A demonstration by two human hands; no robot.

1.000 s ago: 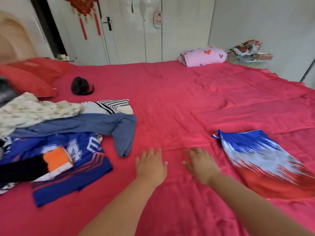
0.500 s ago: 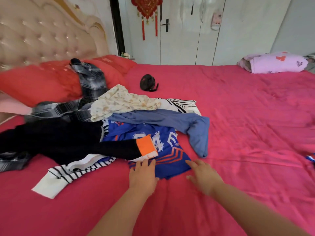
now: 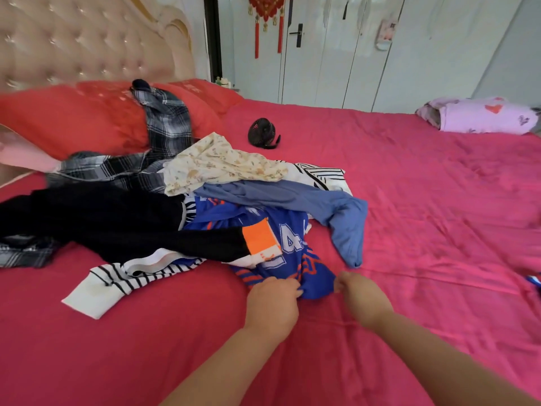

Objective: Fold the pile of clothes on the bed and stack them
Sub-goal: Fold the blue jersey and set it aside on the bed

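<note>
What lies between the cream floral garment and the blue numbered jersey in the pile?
In the head view, a plain grey-blue garment lies across that stretch, under the cream floral garment and over the blue jersey.

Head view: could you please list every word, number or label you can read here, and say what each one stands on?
"4": white digit on the blue and orange sports jersey; the orange cuff of a black sleeve covers whatever stands to its left.
Dark mark on the pink heart-print bundle: too small to read.
Red tasselled hanging ornament: no legible characters.
</note>
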